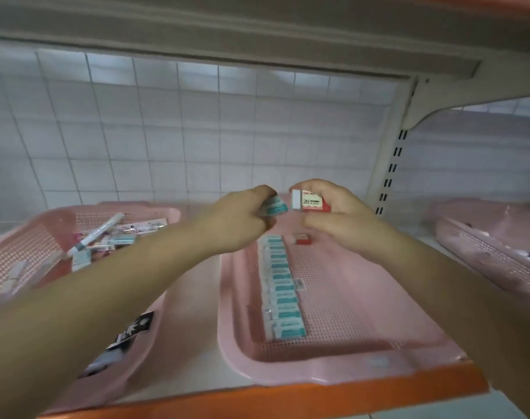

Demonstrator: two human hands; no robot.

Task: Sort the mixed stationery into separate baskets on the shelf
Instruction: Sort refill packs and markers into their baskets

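While both hands are hanging over the middle basket (318, 371), the left hand (236, 222) is pinching a teal eraser (275, 207) and the right hand (336, 216) is gripping a red eraser (311, 201). They are likely going to the teal row (283, 288) and the lone red one (303, 239) below, so each kind is sitting together, away from the mixed pile (106, 237).

A teal eraser (274, 207) is pinched in the left hand (236, 222) and a red 2B eraser (311, 202) in the right hand (339, 219), above the middle basket (236, 352). Inside it, a row of teal erasers (283, 288) runs front to back, with a red eraser (303, 238) near its far end. The left basket (155, 208) holds mixed stationery (106, 240).
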